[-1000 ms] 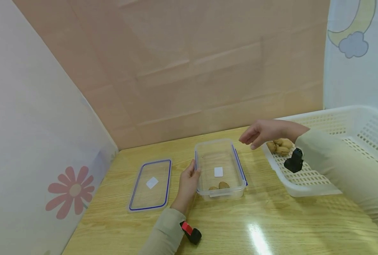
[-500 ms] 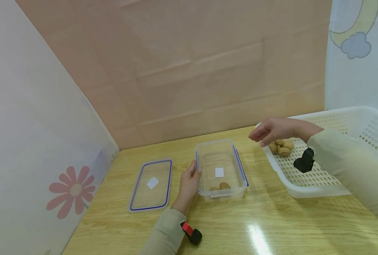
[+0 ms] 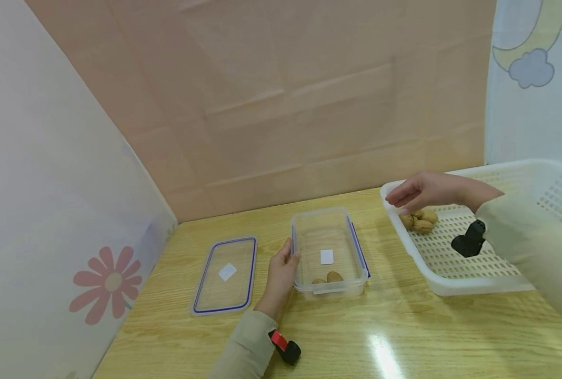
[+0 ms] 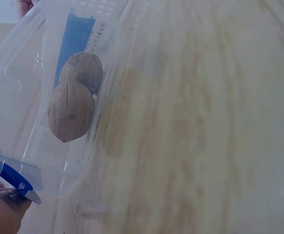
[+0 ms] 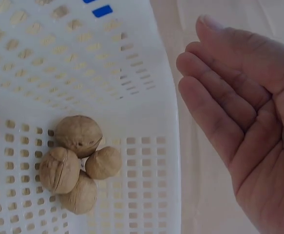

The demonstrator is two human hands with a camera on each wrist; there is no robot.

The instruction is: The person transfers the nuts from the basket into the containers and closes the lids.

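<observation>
A clear plastic container [image 3: 328, 231] stands on the wooden table with two walnuts [image 3: 328, 277] [image 4: 73, 105] at its near end. My left hand [image 3: 281, 271] rests against its left wall, fingers straight. My right hand [image 3: 411, 195] [image 5: 239, 112] hovers open and empty over the left corner of a white perforated basket [image 3: 461, 284] [image 5: 146, 117]. Several walnuts [image 3: 420, 221] [image 5: 78, 163] lie clustered in that corner just below the fingers.
The container's clear lid [image 3: 224, 273] with a blue rim lies flat to the left of my left hand. Paper walls close in the back and left sides. The table's near edge shows bare wood with a glare spot [image 3: 380, 352].
My right hand has moved right, from above the container's far corner to over the basket's walnuts. My left hand has stayed at the container.
</observation>
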